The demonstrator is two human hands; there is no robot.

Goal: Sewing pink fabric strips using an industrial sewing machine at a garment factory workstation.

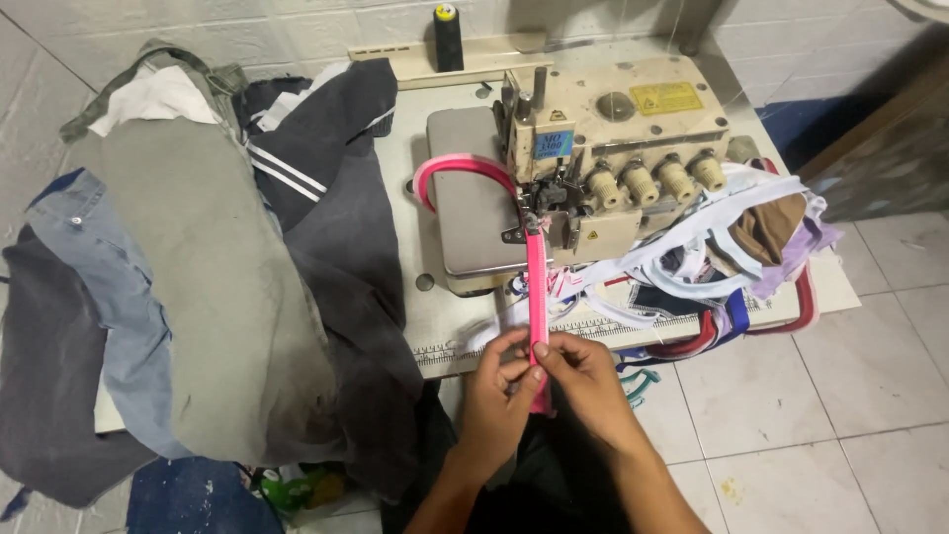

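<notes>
A narrow pink strap (537,287) runs from the presser foot of a beige overlock sewing machine (593,148) straight toward me. A loop of the same pink strap (455,168) arcs over the machine's grey bed. My left hand (499,396) and my right hand (583,381) both pinch the near end of the strap at the table's front edge, fingertips touching on it. The strap is pulled taut between the hands and the machine's foot.
A heap of garments in grey, black and blue (208,287) covers the table's left side. Tangled white, purple, brown and red strips (732,257) lie at the right of the machine. A black thread cone (447,38) stands behind. Tiled floor (850,386) lies to the right.
</notes>
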